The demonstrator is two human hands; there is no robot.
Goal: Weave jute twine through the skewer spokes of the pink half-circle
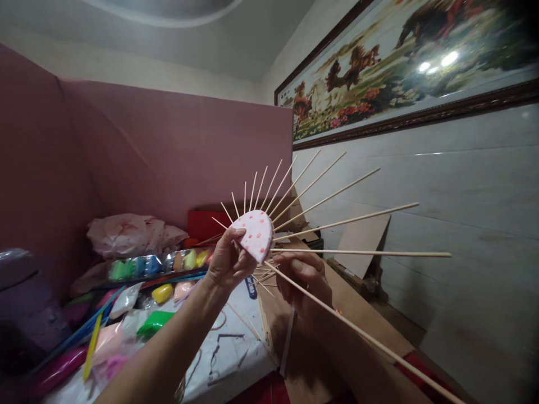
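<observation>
To the left I see a green plastic-wrapped packet (155,324); to the right, brown cardboard (362,300). Centrally, my left hand (227,259) pinches a white, red-dotted, half-round piece (256,229) fanned with pale wooden sticks (379,254). One crosses before my right hand (310,272); whether it grips, I can't tell.

Sticks (362,253) edge the disc (256,231) — packets (155,324) left; cardboard (366,314) and framed picture (387,76) right.

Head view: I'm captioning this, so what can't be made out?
All in the head view:
Sticks: inner ends, hidden by the spotted piece.
Near stick: outer end, cut off by the bottom edge.
Framed painting: right end, cut off by the right edge.
</observation>
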